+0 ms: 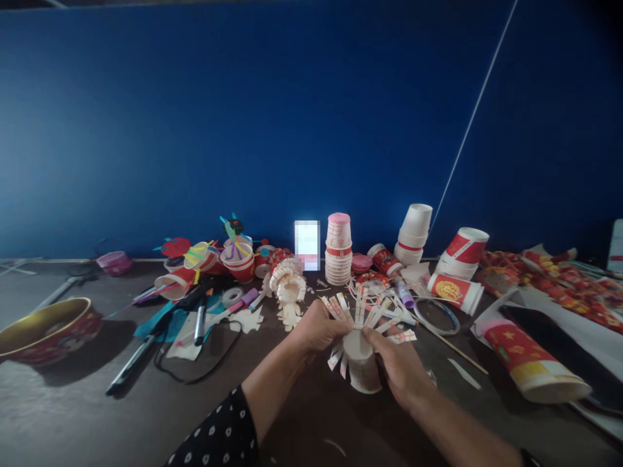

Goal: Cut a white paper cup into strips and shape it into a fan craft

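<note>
A paper cup (359,347) with its wall cut into strips is held between my two hands at the front middle. The strips fan outward around a round base, and a white cup-like part sits below it. My left hand (318,326) grips the strips at the upper left, its fingers closed. On the right side, my right hand (396,363) pinches the base of the strips with its thumb near the rim. Some of the fingers of both hands are hidden behind the cup.
Behind stand a cup stack (338,259), a bright screen (307,245) and a curled paper figure (291,288). Left lie a gold-lined bowl (53,347), a marker (200,324) and decorated cups (238,263). Right are a red cup (528,357), a wooden stick (455,347) and a tape ring (437,316).
</note>
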A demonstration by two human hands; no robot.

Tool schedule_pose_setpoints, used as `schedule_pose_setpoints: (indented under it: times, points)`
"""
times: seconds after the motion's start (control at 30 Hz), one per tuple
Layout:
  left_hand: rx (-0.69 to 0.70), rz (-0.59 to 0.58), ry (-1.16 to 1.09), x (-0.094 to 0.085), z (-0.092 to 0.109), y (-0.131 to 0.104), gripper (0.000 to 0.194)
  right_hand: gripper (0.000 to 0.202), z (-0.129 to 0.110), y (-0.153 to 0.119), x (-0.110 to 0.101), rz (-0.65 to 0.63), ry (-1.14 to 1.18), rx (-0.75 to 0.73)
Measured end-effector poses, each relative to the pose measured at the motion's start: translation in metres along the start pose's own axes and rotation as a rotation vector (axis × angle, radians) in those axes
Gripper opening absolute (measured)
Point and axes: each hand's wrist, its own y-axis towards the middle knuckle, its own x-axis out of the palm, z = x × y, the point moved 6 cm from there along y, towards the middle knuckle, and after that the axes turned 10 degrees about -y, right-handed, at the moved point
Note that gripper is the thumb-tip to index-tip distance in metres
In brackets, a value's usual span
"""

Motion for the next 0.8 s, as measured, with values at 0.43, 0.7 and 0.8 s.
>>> schedule_pose_setpoints:
  times: [0.43,0.7,0.8]
  points:
    - [0.008,0.039,-0.096,-0.007,-0.004,0.001,0.017,0.028,0.007,0.003,-0.003,-0.027,0.039,-0.005]
    - [0.060,0.086,-0.066,-0.002,-0.005,0.000,0.014,0.025,0.002,0.002,0.000,-0.020,-0.003,-0.003]
    - [0.021,0.062,-0.031,-0.004,-0.006,0.000,0.011,0.028,-0.005,0.001,0.000,0.021,0.022,-0.013]
